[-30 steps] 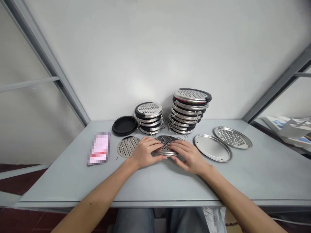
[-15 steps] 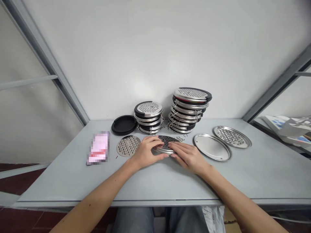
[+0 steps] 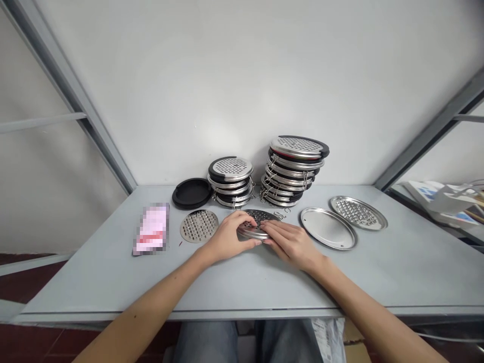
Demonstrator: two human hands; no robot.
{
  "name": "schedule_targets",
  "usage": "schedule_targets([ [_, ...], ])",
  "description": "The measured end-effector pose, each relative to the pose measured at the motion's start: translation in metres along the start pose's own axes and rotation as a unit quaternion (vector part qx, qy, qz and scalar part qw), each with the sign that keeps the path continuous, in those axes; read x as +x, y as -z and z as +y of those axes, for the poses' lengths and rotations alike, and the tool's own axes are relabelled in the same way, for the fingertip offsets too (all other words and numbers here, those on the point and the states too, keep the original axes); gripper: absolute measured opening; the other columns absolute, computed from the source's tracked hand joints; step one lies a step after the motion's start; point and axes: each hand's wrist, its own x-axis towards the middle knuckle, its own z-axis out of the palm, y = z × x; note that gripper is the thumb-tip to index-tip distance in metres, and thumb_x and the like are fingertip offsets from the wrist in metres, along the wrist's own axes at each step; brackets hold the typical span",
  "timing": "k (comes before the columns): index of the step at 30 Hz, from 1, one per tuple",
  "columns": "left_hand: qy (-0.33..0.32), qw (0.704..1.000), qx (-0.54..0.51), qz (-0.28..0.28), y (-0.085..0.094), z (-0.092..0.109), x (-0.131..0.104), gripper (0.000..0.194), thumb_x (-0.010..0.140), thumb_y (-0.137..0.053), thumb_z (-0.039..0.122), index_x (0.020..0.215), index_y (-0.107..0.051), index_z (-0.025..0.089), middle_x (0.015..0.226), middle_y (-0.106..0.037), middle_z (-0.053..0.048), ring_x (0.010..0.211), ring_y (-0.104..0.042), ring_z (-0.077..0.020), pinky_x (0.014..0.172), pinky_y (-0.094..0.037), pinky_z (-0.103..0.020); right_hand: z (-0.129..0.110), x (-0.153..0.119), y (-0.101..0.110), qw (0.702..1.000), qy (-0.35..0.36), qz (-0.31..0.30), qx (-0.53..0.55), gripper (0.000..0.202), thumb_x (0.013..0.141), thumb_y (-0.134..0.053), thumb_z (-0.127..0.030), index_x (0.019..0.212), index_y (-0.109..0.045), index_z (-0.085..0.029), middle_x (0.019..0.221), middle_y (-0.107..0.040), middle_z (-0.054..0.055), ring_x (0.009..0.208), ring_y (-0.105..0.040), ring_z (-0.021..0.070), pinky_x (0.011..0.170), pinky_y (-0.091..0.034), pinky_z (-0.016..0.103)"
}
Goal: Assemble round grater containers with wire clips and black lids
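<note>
Between my two hands, low over the middle of the table, is a round metal grater [image 3: 254, 233] with a dark perforated face and a shiny rim. My left hand [image 3: 233, 234] grips its left side, thumb at the near edge and fingers curled over the top. On the right side my right hand [image 3: 289, 241] presses its fingers onto the face, with the thumb low at the near rim. A loose perforated grater disc [image 3: 199, 226] lies just left of my left hand. Small wire clips [image 3: 279, 216] lie behind my right hand.
Two stacks of round graters, a shorter one [image 3: 230, 169] and a taller one [image 3: 297, 146], stand by the wall. A black round tray [image 3: 192, 192] and a blurred pink item [image 3: 152, 227] lie left. A plain metal ring plate [image 3: 328, 228] and another grater disc [image 3: 359, 213] lie right.
The view has shifted slightly. My left fingers are a little more lifted and bent over the grater's face; both hands otherwise stay on it.
</note>
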Motion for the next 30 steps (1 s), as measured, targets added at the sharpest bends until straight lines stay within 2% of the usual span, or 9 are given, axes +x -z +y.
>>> schedule_targets([
  [6,-0.008,1.0,0.013,0.004,-0.001,0.001,-0.001,0.031,0.071,-0.077,0.03,0.096,-0.061,0.021,0.106,-0.06,-0.005,0.099,-0.058,-0.021,0.09,-0.047,-0.035,-0.001,0.001,-0.001,1.0,-0.005,0.002,0.004,0.028,0.093,-0.052,-0.024,0.118,-0.059,-0.014,0.104,-0.072,0.013,0.099,-0.068,0.0251,0.086,-0.059,0.039],
  [10,-0.001,1.0,-0.013,0.013,0.001,-0.004,0.0,0.039,0.068,-0.08,0.038,0.098,-0.064,0.019,0.104,-0.064,-0.006,0.091,-0.061,-0.0203,0.084,-0.051,-0.034,0.005,-0.004,-0.001,0.999,-0.014,0.025,0.016,0.029,0.091,-0.055,-0.023,0.118,-0.06,-0.014,0.104,-0.072,0.013,0.099,-0.069,0.0253,0.086,-0.059,0.039],
  [16,-0.034,0.997,-0.065,0.002,0.01,-0.016,0.003,0.033,0.078,-0.073,0.034,0.107,-0.069,0.018,0.115,-0.064,-0.01,0.102,-0.063,-0.0215,0.089,-0.052,-0.034,0.013,-0.009,0.004,0.991,-0.09,0.037,0.09,0.028,0.088,-0.058,-0.02,0.115,-0.062,-0.016,0.107,-0.072,0.013,0.098,-0.069,0.0233,0.084,-0.058,0.036],
  [20,-0.046,0.997,-0.06,0.005,0.008,-0.017,0.002,0.035,0.077,-0.075,0.036,0.107,-0.071,0.018,0.113,-0.066,-0.011,0.096,-0.066,-0.0215,0.084,-0.055,-0.035,0.009,-0.005,0.007,0.98,-0.135,0.04,0.139,0.031,0.083,-0.064,-0.023,0.114,-0.063,-0.018,0.108,-0.071,0.011,0.101,-0.067,0.0239,0.087,-0.056,0.038],
  [24,-0.062,0.998,-0.02,0.011,0.003,-0.016,-0.001,0.039,0.077,-0.075,0.037,0.111,-0.07,0.02,0.114,-0.065,-0.011,0.095,-0.066,-0.0211,0.086,-0.056,-0.037,0.005,0.0,0.007,0.982,-0.115,0.037,0.146,0.032,0.082,-0.068,-0.025,0.113,-0.063,-0.019,0.105,-0.072,0.01,0.103,-0.067,0.0243,0.09,-0.055,0.039],
  [30,-0.068,0.997,0.023,0.017,0.001,-0.016,-0.002,0.041,0.076,-0.074,0.038,0.114,-0.069,0.022,0.117,-0.065,-0.01,0.104,-0.064,-0.023,0.094,-0.053,-0.039,0.003,-0.001,0.005,0.988,-0.095,0.003,0.119,0.029,0.088,-0.061,-0.026,0.116,-0.061,-0.019,0.108,-0.072,0.011,0.103,-0.067,0.024,0.088,-0.057,0.039],
])
